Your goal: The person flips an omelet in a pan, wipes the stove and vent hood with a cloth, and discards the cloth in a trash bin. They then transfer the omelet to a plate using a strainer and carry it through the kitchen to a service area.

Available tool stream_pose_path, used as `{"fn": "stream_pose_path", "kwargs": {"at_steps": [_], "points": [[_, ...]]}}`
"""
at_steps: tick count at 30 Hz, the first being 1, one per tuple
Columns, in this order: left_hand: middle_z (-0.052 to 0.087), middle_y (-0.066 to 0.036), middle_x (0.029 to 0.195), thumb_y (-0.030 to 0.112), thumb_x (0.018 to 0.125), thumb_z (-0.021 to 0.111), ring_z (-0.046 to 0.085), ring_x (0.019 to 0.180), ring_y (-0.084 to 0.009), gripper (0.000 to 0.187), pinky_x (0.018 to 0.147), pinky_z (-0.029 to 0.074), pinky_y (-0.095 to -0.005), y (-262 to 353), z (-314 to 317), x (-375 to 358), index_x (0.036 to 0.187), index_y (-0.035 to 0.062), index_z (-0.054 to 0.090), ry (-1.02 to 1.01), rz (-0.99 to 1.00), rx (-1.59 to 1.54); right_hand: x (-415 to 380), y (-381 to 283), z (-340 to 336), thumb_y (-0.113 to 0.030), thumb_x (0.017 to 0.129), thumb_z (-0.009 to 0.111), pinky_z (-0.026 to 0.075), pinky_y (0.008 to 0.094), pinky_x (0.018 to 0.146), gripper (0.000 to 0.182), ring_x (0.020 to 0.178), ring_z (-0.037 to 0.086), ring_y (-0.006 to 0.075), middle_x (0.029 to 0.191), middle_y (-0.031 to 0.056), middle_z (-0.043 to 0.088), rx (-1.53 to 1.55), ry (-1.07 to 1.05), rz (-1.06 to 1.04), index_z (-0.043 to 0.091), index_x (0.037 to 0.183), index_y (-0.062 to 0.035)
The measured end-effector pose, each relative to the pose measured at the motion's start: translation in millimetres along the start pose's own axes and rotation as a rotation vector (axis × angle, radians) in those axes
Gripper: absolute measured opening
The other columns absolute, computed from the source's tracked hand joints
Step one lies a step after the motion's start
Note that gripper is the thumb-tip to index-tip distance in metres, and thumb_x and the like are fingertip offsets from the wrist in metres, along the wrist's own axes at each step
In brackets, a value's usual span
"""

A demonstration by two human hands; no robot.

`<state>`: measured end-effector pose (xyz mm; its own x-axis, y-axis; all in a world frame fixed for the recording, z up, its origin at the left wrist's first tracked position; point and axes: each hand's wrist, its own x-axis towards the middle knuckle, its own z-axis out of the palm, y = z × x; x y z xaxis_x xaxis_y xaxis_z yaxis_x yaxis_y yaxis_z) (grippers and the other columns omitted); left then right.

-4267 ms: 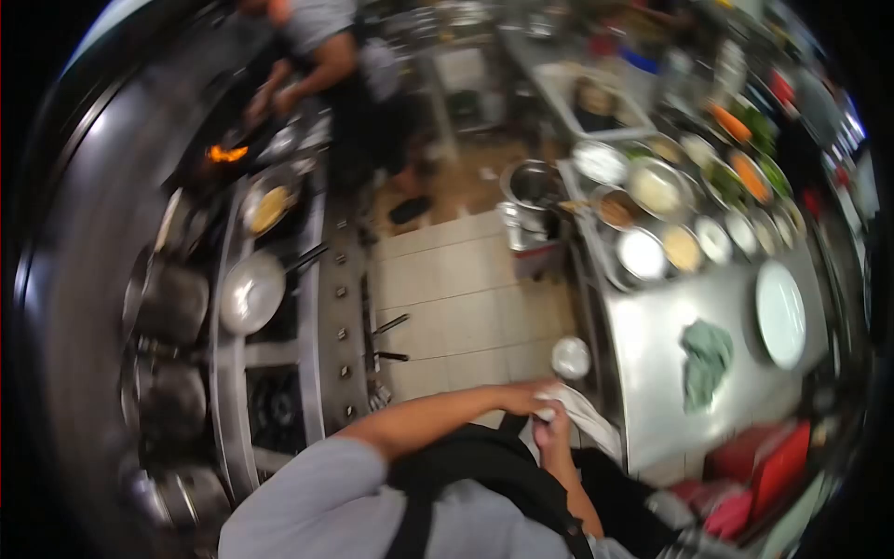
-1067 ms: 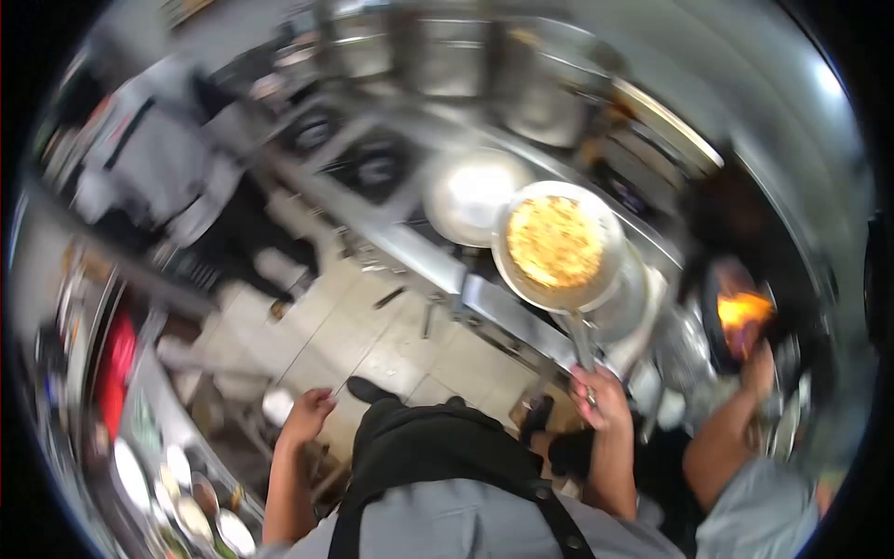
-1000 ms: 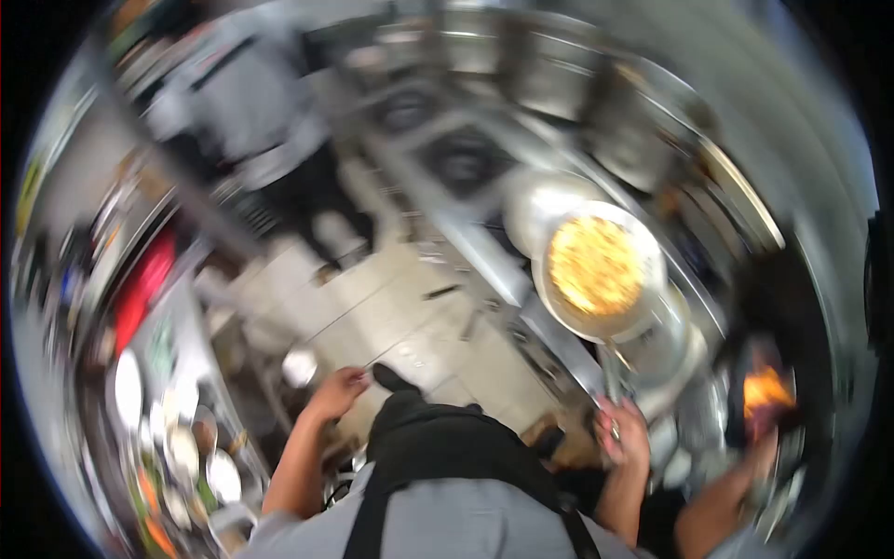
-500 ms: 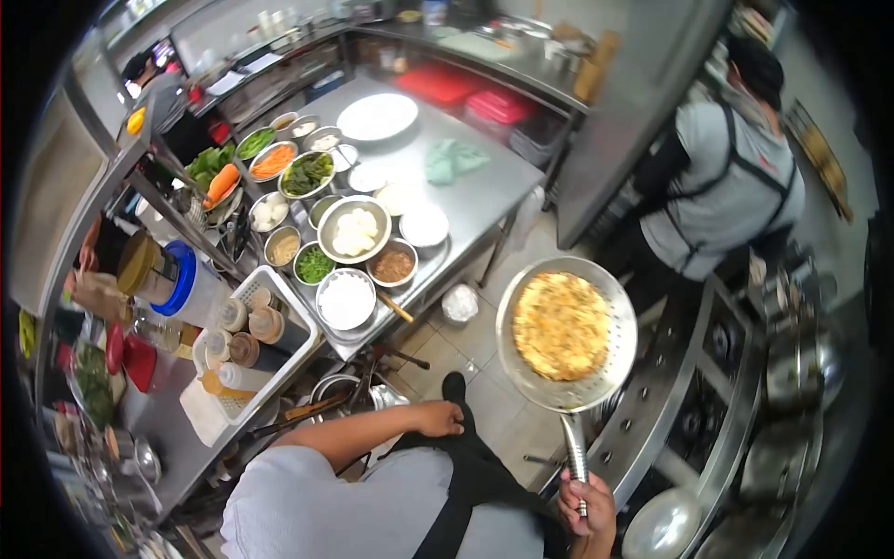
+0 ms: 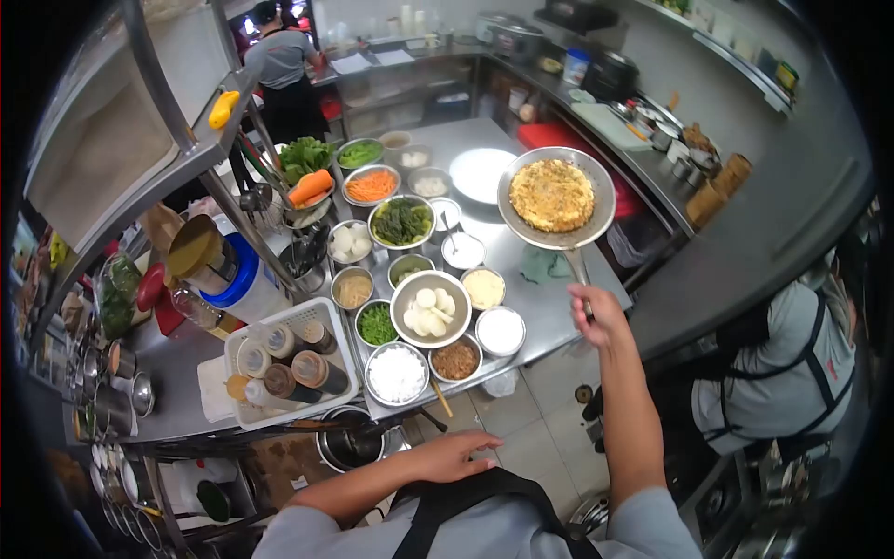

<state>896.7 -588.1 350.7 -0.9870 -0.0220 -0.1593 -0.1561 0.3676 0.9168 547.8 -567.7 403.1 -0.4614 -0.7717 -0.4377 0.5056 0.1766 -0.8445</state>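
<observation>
My right hand is wrapped round the handle of a metal frying pan, held out over the far right part of the steel table. A round golden-brown omelette lies flat in the pan. To the pan's left, a white oval plate rests on the table. My left hand hovers near my waist, fingers apart and holding nothing. Beyond it stand a bowl of white pieces, a bowl of white granules and a bowl of brown filling.
A white basket of sauce bottles stands at the left. Several vegetable bowls line the steel table. One person works at the back left; another person is at the right. A green cloth lies under the pan's handle.
The view has turned right. My right hand has carried the pan with the omelette from beside the stove to over the table, near the oval plate. My left hand's fingers have spread.
</observation>
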Motion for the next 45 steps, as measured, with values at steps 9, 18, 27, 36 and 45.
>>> {"fn": "stream_pose_path", "kwargs": {"at_steps": [9,18,27,36,45], "points": [[0.060,-0.009,0.117,0.009,0.090,0.057,0.057,0.105,-0.0162,0.036,0.090,0.045,-0.0311,29.6,5.6,-28.3,0.125,0.0020,0.051,0.502,-0.281,-0.451,229.7,-59.4,15.4,-0.015,0.085,0.055,0.028,0.0210,0.033,0.017,0.041,0.042,0.0073,0.055,-0.0026,0.046,-0.142,-0.046,0.073,0.048,0.070,-0.0113],[0.062,-0.011,0.113,0.009,0.089,0.059,0.059,0.104,-0.0181,0.036,0.090,0.046,-0.0311,46.0,28.1,2.0,0.123,-0.0022,0.051,0.845,-0.386,-0.482,276.0,-89.9,10.9,-0.008,0.080,0.053,0.031,0.0309,0.036,0.010,0.043,0.049,0.0173,0.059,0.0071,0.053,-0.533,0.099,-0.037,0.053,0.072,-0.0014],[0.061,-0.010,0.114,0.010,0.090,0.059,0.058,0.103,-0.0166,0.037,0.089,0.046,-0.0296,44.1,21.6,-2.1,0.124,-0.0009,0.050,0.830,-0.322,-0.568,267.6,-116.0,3.5,-0.004,0.073,0.050,0.035,0.0325,0.035,0.011,0.041,0.050,0.0191,0.055,0.0128,0.054,-0.750,0.305,-0.161,0.056,0.070,0.0042],[0.060,-0.010,0.115,0.008,0.089,0.058,0.057,0.104,-0.0158,0.038,0.091,0.044,-0.0292,37.1,-7.2,-25.8,0.125,-0.0010,0.050,0.645,-0.240,-0.516,212.7,-94.3,20.2,-0.013,0.080,0.055,0.034,0.0289,0.036,0.012,0.043,0.050,0.0155,0.057,0.0063,0.053,-0.517,0.366,-0.241,0.054,0.073,-0.0029],[0.060,-0.010,0.115,0.006,0.088,0.058,0.058,0.102,-0.0170,0.032,0.087,0.045,-0.0280,53.0,-3.7,32.8,0.120,0.0013,0.055,-0.087,-0.130,-0.477,24.8,28.8,-58.9,-0.019,0.084,0.064,0.028,0.0188,0.031,0.017,0.038,0.038,0.0025,0.054,-0.0068,0.045,0.465,-0.386,0.050,0.052,0.073,-0.0118]]}}
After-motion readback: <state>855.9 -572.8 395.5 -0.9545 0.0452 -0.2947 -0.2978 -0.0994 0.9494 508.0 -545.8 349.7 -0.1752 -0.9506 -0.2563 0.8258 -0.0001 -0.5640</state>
